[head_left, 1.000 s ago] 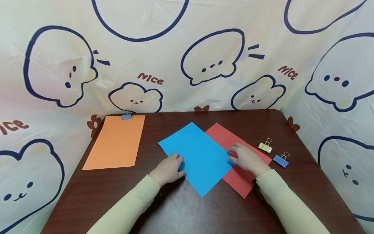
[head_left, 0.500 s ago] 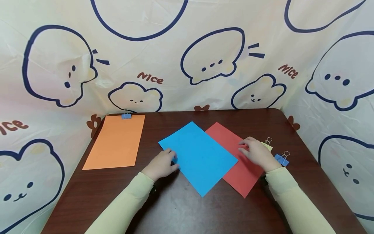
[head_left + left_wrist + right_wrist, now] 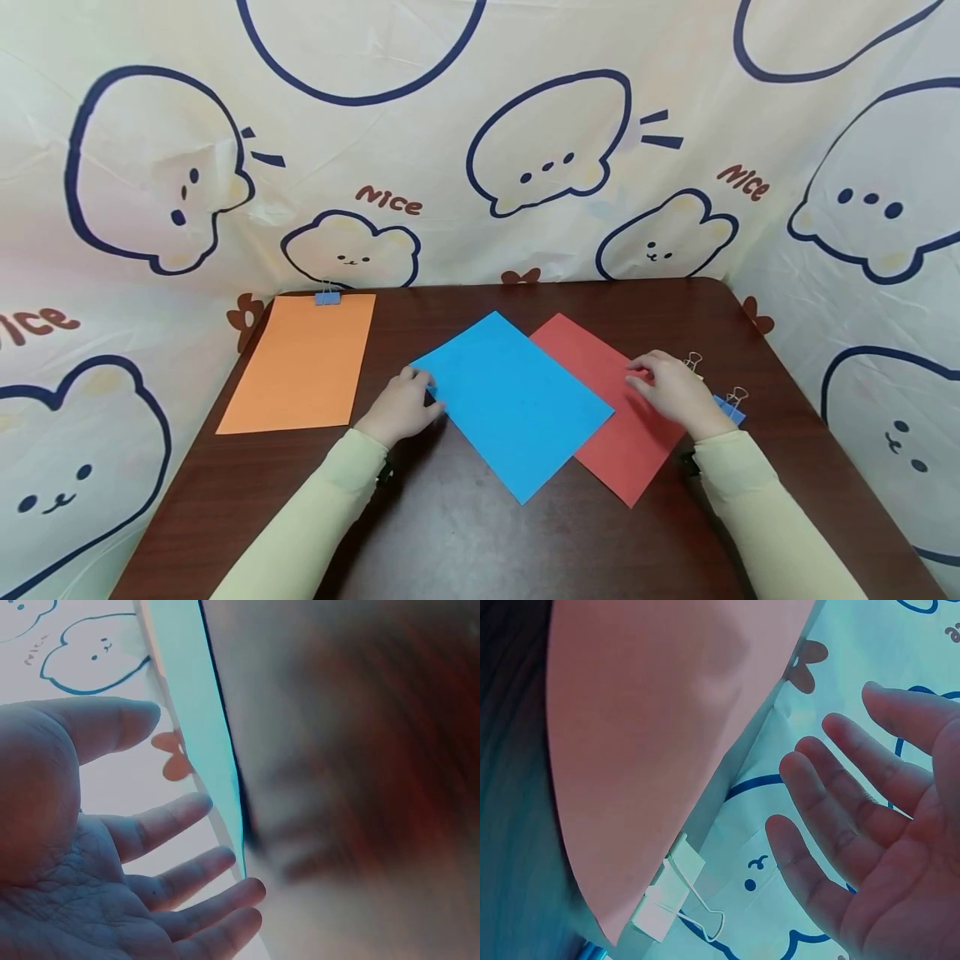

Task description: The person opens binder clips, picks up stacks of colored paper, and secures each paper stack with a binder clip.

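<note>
A blue sheet of paper point(image 3: 517, 400) lies at an angle in the middle of the table, its right part overlapping a red sheet point(image 3: 630, 450). My left hand point(image 3: 400, 406) is at the blue sheet's left corner, fingers loosely spread and holding nothing; in the left wrist view its fingertips appear near the sheet point(image 3: 199, 697). Over the red sheet's right edge hovers my right hand point(image 3: 671, 390), relaxed, with nothing in its fingers. Just behind that hand, a yellow binder clip point(image 3: 667, 889) is mostly hidden in the head view. A blue binder clip point(image 3: 729, 408) lies beside the wrist, partly covered.
An orange sheet point(image 3: 307, 367) lies at the table's left, with a blue binder clip point(image 3: 327, 297) on its far edge. The dark wooden table point(image 3: 480, 554) is bounded at the back and sides by a printed cloth point(image 3: 442, 167).
My left hand has slid left and away from me along the blue sheet's edge. The right hand has left the blue sheet's right corner and moved right, toward the clips. The sheets stay put.
</note>
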The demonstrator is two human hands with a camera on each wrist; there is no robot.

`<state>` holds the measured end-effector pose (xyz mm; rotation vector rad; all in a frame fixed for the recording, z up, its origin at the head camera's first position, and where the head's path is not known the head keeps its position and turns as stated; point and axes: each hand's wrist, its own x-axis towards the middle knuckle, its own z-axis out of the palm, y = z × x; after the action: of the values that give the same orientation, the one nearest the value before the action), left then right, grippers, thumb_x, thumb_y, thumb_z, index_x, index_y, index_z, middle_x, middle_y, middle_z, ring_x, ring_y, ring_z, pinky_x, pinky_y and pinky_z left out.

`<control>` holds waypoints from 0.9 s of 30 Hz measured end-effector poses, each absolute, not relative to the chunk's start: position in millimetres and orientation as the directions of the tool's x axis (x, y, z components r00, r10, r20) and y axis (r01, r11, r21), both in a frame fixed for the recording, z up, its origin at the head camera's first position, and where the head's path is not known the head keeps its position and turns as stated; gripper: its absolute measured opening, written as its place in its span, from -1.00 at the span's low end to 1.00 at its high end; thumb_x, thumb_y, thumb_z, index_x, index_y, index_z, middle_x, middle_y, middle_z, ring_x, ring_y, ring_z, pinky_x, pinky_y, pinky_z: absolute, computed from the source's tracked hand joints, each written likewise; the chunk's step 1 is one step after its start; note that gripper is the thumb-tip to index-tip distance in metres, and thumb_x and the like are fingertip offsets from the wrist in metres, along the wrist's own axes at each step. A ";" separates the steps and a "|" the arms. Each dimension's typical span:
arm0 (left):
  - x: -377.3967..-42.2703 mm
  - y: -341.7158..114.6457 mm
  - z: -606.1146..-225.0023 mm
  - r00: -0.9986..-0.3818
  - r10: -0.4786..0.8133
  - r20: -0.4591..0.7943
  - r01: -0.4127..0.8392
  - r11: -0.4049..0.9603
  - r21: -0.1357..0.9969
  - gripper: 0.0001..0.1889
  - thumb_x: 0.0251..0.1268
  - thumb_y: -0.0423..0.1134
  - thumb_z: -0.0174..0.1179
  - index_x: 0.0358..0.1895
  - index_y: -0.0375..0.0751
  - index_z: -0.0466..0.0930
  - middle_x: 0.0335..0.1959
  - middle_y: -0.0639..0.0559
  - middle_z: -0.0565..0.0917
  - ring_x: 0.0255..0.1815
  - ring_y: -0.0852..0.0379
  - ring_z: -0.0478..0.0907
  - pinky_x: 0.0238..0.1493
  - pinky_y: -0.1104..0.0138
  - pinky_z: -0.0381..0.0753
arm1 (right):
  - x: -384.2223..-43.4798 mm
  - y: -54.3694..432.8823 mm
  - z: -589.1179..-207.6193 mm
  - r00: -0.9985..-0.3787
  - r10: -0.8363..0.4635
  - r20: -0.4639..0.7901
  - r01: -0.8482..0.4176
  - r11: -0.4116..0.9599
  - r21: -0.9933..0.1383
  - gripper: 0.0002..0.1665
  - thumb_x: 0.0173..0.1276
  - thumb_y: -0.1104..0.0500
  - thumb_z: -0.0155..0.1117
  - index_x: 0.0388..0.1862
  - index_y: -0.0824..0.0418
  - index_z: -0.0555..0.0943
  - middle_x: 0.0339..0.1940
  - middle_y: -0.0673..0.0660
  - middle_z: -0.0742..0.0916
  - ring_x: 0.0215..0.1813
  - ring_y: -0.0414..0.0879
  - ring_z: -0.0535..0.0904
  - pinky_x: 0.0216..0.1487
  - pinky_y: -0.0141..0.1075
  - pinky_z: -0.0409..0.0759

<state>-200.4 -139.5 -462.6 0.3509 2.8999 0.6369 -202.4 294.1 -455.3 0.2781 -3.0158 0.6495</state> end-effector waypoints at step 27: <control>-212.0 -144.8 -471.0 -0.969 0.221 -0.108 0.182 0.940 0.289 -0.42 0.36 -0.08 0.38 0.29 -0.39 0.51 0.28 -0.40 0.46 0.22 -0.29 0.44 0.14 -0.11 0.62 | -201.8 309.3 -444.6 -0.989 -0.125 0.076 -0.145 0.901 -0.409 -0.63 0.49 0.11 0.33 0.14 0.30 0.69 0.07 0.33 0.67 -0.02 0.19 0.62 0.12 0.22 0.61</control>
<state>-212.0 -144.8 -471.0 0.3083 2.9572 0.4209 -201.8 309.3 -444.6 0.2139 -3.0163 0.6544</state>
